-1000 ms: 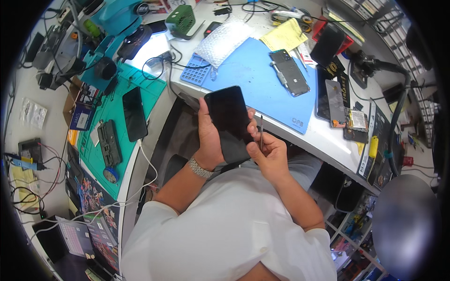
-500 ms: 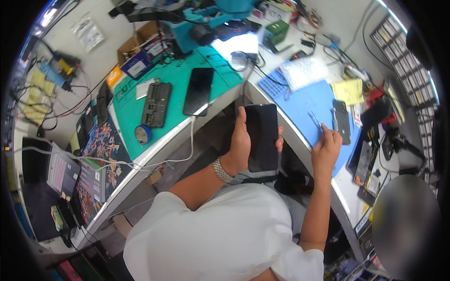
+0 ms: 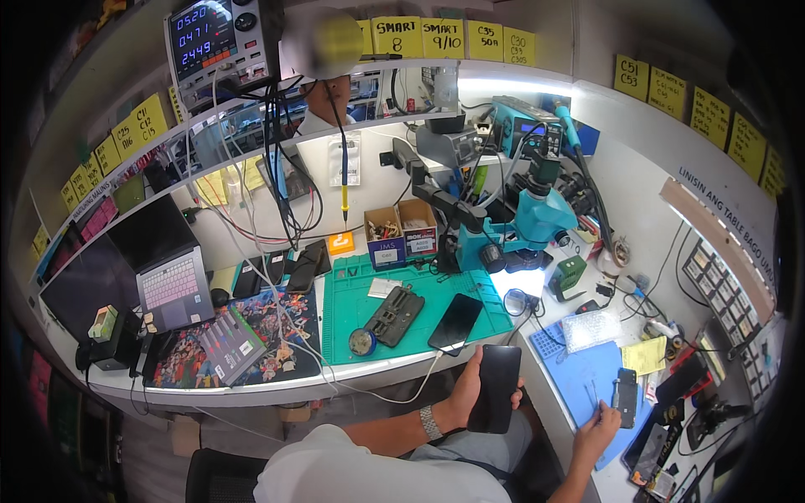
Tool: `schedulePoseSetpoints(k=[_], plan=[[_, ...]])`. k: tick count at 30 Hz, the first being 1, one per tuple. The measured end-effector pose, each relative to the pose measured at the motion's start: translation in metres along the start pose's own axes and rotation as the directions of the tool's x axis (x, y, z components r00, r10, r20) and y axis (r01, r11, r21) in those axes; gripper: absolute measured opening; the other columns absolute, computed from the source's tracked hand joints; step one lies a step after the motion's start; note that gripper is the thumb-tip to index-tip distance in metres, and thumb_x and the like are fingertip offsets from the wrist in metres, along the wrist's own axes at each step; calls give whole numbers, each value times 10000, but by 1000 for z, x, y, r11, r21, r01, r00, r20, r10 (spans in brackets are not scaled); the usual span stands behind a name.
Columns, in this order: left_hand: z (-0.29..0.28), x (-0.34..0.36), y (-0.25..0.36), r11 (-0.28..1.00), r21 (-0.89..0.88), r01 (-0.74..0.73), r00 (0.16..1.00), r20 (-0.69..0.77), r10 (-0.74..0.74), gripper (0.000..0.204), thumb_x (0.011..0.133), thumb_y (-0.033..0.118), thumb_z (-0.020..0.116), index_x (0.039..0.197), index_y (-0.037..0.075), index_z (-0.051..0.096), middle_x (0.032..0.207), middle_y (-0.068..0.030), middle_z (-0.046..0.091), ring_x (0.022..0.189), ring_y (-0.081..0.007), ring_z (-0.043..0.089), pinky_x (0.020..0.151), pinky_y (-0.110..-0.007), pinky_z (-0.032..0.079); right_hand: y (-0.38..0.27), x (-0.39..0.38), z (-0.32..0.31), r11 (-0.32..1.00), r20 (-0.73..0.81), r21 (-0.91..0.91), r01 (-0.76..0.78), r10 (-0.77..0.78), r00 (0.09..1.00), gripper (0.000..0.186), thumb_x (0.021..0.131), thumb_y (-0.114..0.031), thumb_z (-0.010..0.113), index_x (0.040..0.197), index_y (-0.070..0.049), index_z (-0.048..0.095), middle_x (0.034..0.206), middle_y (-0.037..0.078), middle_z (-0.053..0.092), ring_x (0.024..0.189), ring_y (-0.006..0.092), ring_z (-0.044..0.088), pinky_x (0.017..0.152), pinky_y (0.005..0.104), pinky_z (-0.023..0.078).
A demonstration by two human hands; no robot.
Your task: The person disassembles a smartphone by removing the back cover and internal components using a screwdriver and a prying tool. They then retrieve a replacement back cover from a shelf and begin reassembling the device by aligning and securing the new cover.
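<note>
My left hand grips a black smartphone by its sides, dark screen up, in front of the bench edge. At the blue mat on the right, my right hand pinches a thin silver metal tool, perhaps tweezers. Just beside that hand lies an opened phone body. On the green mat rests another black phone, with a white cable at its lower end. A dark grey phone-holding fixture and a small round tin lie left of it.
A teal microscope stands behind the green mat, near small boxes. An open laptop is at the left. Bubble wrap and yellow paper lie on the right bench. A power supply sits on the shelf.
My view has tilted up and turned left, bringing in the shelf, power supply and laptop. Both hands keep their holds; the phone and thin tool show little movement relative to the benches.
</note>
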State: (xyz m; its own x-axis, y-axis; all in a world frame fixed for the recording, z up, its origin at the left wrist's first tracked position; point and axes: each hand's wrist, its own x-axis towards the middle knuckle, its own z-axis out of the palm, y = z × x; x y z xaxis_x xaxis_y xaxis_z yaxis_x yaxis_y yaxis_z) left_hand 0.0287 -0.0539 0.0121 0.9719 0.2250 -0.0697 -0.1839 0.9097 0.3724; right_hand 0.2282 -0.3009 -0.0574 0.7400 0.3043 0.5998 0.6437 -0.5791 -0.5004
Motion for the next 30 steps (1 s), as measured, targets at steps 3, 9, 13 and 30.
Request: schedulePoseSetpoints(k=[3,9,13,30], plan=[[2,2,-5,1000,0,-9,999,46,9,786,1026,796,327,1282,92,564,1023,-135,646,838,-276,654,776,-436,569,-1,-2,-1,1000,-7,7,-7,7,1000,179,973,40,594,1130,53,680,1027,197,585,1011,404,569,904,482,462],[20,11,-21,998,68,12,1000,17,-14,824,1039,783,270,1223,51,602,983,-145,673,806,-287,675,794,-455,570,7,-6,-8,1000,-59,-16,23,-24,998,195,955,29,622,1134,37,698,1036,200,622,1028,410,582,925,487,466],[15,24,-26,985,172,17,998,-65,-6,914,981,859,285,1227,28,575,1059,-202,629,816,-320,619,794,-493,547,-3,-1,-5,1000,-52,-22,1,-2,999,278,876,73,631,1132,23,727,1016,208,637,1026,402,595,934,465,481],[40,76,-80,970,134,202,979,3,-204,680,1062,742,289,1192,145,587,1014,-147,570,787,-263,547,744,-409,487,-4,-1,-7,997,-90,43,-69,73,993,357,800,118,691,1136,7,735,1019,140,617,972,345,588,862,432,513]])
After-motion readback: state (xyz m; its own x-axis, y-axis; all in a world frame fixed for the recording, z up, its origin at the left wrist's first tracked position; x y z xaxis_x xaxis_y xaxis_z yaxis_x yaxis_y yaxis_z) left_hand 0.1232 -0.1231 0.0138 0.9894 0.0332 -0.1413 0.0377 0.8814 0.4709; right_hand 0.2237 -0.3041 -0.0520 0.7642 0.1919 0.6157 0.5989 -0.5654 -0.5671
